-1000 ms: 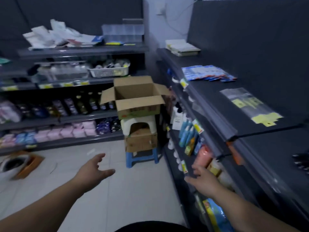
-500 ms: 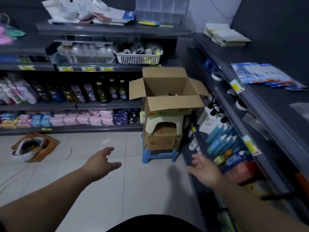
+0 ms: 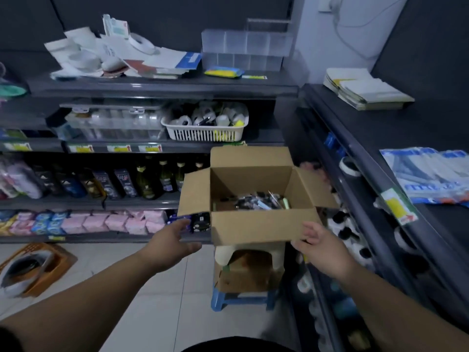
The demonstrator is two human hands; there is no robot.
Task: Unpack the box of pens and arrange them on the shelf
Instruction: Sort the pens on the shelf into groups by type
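An open cardboard box (image 3: pixel 256 226) sits on a stack of small stools, its flaps folded outward. Several pens (image 3: pixel 256 200) lie loose in its bottom. My left hand (image 3: pixel 168 241) reaches toward the box's left front corner with fingers spread, a short way from the cardboard. My right hand (image 3: pixel 322 247) is open at the box's right front corner, fingertips at the front flap; whether they touch it I cannot tell. The dark shelf (image 3: pixel 368 128) runs along the right side.
A white stool (image 3: pixel 276 254) rests on a blue stool (image 3: pixel 220 299) with another carton between them. Stocked shelves (image 3: pixel 101 203) line the back wall. A white basket (image 3: pixel 203 133) sits above the box. An orange basket (image 3: pixel 48 268) lies on the tiled floor at left.
I have come closer to the box, which now fills the middle of the view. Both hands have risen and reached forward to its front corners.
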